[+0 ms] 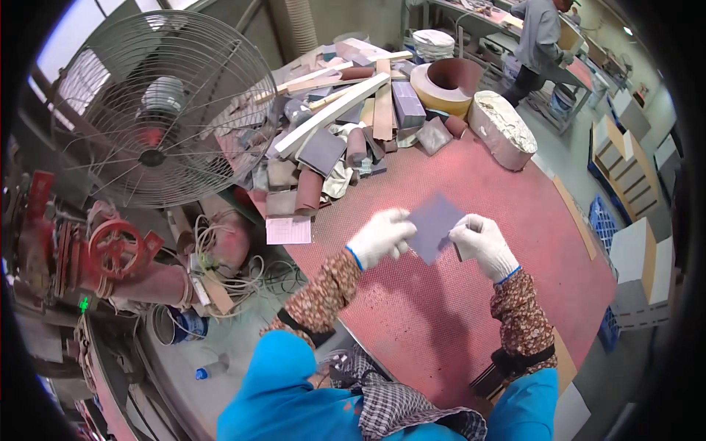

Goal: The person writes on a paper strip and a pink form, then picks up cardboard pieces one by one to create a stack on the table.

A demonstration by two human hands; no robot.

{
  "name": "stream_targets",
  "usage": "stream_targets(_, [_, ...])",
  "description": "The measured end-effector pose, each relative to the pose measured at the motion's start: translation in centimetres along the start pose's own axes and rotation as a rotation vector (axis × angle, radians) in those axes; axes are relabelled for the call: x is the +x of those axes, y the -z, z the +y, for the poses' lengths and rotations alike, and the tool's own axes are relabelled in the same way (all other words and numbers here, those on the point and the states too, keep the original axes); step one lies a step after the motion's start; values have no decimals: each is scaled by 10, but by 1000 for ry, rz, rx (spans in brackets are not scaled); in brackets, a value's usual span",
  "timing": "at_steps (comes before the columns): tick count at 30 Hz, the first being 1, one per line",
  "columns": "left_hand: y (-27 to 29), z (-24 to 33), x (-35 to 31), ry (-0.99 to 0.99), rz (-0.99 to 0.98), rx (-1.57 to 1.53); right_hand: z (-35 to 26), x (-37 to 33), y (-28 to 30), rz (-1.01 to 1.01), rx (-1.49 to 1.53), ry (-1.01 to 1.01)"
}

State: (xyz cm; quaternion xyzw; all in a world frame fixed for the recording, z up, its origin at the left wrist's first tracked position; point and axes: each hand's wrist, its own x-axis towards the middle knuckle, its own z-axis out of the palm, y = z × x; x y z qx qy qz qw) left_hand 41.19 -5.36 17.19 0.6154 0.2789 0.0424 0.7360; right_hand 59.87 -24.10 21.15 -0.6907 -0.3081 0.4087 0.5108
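Observation:
Up in front of me, above the red table, hangs a blue-grey sandpaper sheet (435,226), tilted with one corner pointing down and slightly blurred. My left hand (382,238), in a white knit glove, has its fingers bent at the sheet's left edge. On the opposite edge my right hand (484,244), gloved the same way, pinches the sheet between thumb and fingers. A thin dark edge shows just below the right fingertips. The sheet hides parts of the fingers behind it.
A heap of sandpaper pieces, rolls and wood strips (342,117) covers the far left of the red table (507,316). Beside it stand a large abrasive roll (448,84) and a white-topped bundle (504,132). A caged fan (154,110) rises left. A co-worker (540,44) stands far right.

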Motion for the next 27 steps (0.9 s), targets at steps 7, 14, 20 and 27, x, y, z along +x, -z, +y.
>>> stream_targets(7, [152, 84, 129, -240, 436, -114, -16, -72, -6, 344, 183, -100])
stream_targets(14, [194, 24, 210, -267, 977, 618, 50, -304, -54, 731, 577, -385])
stream_targets(20, [121, -1, 53, -387, 236, 828, 170, -507, -218, 1646, 1147, -523])
stream_targets(27, [119, -111, -87, 816, -630, 626, 291, -557, -437, 818, 215, -632])
